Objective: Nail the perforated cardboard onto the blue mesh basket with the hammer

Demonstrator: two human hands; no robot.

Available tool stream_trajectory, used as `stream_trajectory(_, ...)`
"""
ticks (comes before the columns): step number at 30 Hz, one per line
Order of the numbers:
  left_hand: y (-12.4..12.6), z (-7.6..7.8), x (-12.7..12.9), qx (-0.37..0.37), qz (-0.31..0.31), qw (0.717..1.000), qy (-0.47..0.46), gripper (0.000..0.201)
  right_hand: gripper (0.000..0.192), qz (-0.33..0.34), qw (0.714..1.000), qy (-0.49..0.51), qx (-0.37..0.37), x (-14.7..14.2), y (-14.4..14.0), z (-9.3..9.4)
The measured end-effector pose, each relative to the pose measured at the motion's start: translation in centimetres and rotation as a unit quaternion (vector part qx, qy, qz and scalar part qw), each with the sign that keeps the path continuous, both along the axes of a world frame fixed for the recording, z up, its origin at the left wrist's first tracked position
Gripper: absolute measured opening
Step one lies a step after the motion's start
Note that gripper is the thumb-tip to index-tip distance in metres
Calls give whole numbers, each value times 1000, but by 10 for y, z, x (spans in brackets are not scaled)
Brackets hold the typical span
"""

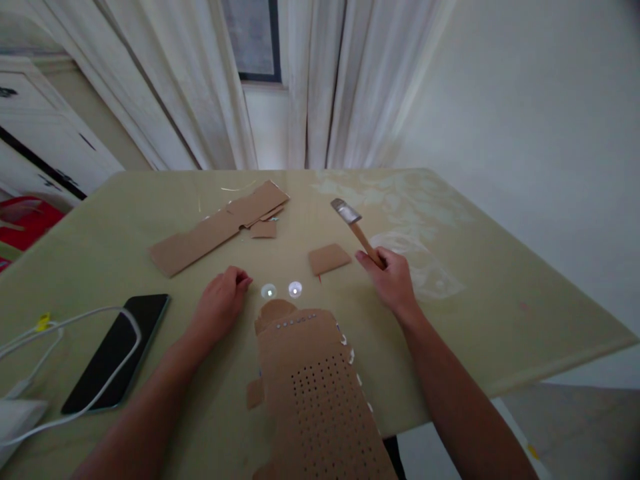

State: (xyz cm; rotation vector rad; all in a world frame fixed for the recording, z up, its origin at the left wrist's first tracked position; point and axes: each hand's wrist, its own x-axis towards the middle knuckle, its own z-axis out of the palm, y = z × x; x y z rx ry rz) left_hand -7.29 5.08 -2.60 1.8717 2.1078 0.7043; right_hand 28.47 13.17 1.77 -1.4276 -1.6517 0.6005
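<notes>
My right hand point(393, 279) is closed around the wooden handle of a flat brush point(369, 245). The brush tilts up and to the left, its silvery metal end away from me. My left hand point(223, 300) rests on the table with its fingers curled, and nothing shows in them. Between my forearms lies a cardboard piece point(320, 360) with rows of punched holes and white, ragged bits along its right edge. Its near end runs out of view. A small cardboard rectangle point(329, 259) sits just left of my right hand.
Cardboard strips point(220, 230) lie at the far left of the table point(480, 300). A phone point(120, 353) lies at left under a white cable point(134, 327). Two bright round spots shine near the middle. Clear plastic film point(435, 273) lies beyond my right hand. Curtains point(320, 87) hang behind.
</notes>
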Motion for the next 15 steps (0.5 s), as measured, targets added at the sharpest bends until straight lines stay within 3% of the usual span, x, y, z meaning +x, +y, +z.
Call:
stream_trajectory(5, -2, 21, -3, 103, 18, 987, -119, 38, 71, 29, 980, 198, 1, -3, -7, -2)
stream_trajectory(8, -5, 33, 2, 171, 42, 966, -191, 31, 76, 39, 962, 270, 7, -4, -4, -6)
stream_trajectory(13, -19, 66, 40, 286, 73, 892, -342, 18, 76, 73, 945, 318, 13, -6, 2, -9)
stream_trajectory(15, -27, 88, 63, 282, 29, 893, -349, 14, 75, 81, 942, 325, 13, -7, 3, -9)
